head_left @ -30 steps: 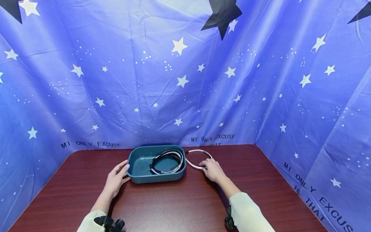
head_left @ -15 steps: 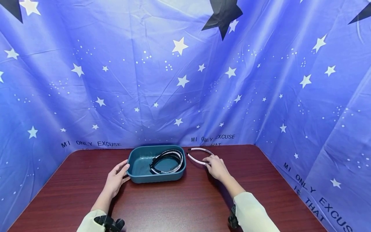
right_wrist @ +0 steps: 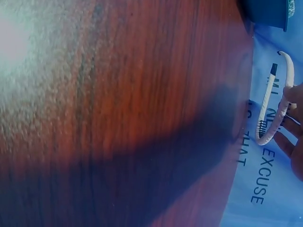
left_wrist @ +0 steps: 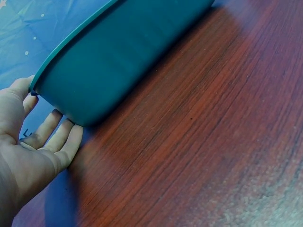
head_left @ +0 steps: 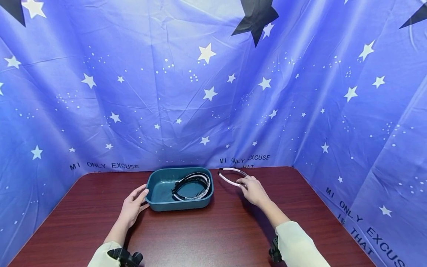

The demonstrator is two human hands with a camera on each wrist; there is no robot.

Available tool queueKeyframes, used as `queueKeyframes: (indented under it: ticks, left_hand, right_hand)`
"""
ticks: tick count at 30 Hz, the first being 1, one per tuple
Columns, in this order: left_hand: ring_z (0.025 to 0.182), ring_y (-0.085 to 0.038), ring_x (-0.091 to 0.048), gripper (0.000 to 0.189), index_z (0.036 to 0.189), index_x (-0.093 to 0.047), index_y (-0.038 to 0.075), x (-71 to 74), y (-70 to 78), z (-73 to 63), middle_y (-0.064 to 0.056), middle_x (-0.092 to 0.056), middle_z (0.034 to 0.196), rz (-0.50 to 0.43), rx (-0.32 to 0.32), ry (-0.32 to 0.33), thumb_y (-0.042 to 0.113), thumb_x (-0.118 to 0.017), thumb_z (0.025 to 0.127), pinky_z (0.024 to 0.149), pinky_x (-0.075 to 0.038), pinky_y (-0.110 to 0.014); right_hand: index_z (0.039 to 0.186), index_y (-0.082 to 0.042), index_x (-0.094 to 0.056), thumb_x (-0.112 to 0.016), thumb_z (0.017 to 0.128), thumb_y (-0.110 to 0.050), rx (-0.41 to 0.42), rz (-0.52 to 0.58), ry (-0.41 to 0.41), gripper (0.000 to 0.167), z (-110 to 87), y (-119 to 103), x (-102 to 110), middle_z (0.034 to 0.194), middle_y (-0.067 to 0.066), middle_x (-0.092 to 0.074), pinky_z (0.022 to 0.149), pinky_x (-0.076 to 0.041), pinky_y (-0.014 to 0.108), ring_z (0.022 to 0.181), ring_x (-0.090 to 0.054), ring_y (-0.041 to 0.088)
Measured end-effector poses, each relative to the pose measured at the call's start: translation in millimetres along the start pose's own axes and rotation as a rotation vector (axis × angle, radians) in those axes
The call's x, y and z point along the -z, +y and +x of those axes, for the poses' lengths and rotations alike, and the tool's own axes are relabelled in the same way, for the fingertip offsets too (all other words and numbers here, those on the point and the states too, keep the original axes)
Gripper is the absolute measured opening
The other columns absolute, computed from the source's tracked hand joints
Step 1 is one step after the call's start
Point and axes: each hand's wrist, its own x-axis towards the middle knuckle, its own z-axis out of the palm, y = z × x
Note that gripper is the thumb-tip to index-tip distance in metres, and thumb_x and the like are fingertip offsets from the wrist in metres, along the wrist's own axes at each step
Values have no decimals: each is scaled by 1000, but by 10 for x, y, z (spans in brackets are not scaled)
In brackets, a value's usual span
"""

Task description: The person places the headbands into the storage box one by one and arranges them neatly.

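Note:
A pale pinkish-white headband (head_left: pixel 231 182) with dark tips and small comb teeth hangs above the table, right of the bin. My right hand (head_left: pixel 252 189) pinches it near its curve, its free ends pointing left; part of the hand is cut off in the right wrist view. The dark teal bin (head_left: pixel 155 205) holds several headbands (head_left: pixel 204 193), black and silvery, nested at its right side. At the bin's left end, my left hand (head_left: pixel 131 207) holds on, thumb tip at the rim and fingers against the outer wall (left_wrist: pixel 85 80).
The reddish-brown wooden table (head_left: pixel 207 237) reaches back to a blue curtain (head_left: pixel 186 111) with stars and lettering. The bin stands close to the table's back edge. Black wrist mounts (head_left: pixel 125 256) sit by both pale sleeves (head_left: pixel 298 244).
The right hand has moved right and slightly back, carrying the pale headband up and away from the bin. The left hand and the bin have stayed where they were.

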Motion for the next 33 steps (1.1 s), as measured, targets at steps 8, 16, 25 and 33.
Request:
queueKeyframes:
  ticks: [8,16,25,33]
  left_hand:
    - [96,1,-59,62,144,-33,11,-4,8,-3,-11,-34,142,-3,7,1,42,-53,94,82,-54,-22]
    - [96,0,-59,62,144,-33,11,0,5,-4,-12,-34,144,-4,8,2,42,-53,94,83,-54,-22]
    - [95,1,-59,62,144,-33,11,2,15,-7,-13,-34,144,3,10,4,42,-53,94,81,-54,-21]
    - [94,1,-59,62,144,-33,11,-5,12,-8,-12,-35,142,-7,11,11,41,-53,94,81,-54,-21]
  right_hand:
    - [100,-10,-70,-67,83,-11,15,4,30,18,-8,33,48,87,3,-63,76,-46,41,87,-55,23]
    - [99,-8,-70,-65,80,-8,40,39,66,19,15,45,73,80,0,-59,68,-44,32,78,-49,17]
    - [99,-5,-70,-63,79,-7,15,90,75,22,23,18,135,77,-2,-56,68,-41,30,79,-47,16]
    - [98,-5,-71,-64,78,-7,67,79,97,22,20,-28,200,77,-1,-57,66,-41,29,77,-47,15]
